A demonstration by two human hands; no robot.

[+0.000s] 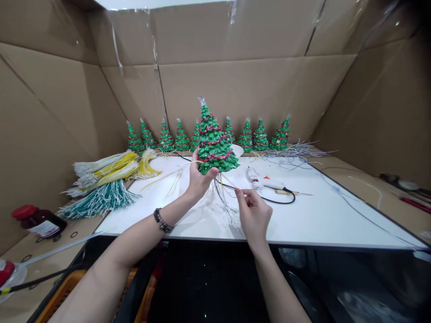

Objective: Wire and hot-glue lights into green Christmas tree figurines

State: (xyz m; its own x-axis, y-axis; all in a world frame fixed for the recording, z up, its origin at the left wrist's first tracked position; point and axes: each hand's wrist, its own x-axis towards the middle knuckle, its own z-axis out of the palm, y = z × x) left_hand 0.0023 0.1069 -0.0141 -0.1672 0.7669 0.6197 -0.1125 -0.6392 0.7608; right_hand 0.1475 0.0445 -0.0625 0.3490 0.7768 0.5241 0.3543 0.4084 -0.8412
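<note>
Christmas tree figurine (216, 146): held up over the white board (313, 220), upright.
Left hand (200, 180): clamped on the tree's base.
Right hand (255, 213): fingertips pinched on thin wires (230, 181), low over the board.
Glue gun (273, 183): lying on the board.

from afar i see the glittery green tree (215, 142), red-garlanded and clear-tipped, leaning left above the white tabletop (313, 224), thin wires (220, 192) trailing below.

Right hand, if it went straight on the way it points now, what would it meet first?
The right hand would probably meet the thin wires hanging below the green tree first, then the tree's lower edge; one view leaves the depth unclear.
</note>
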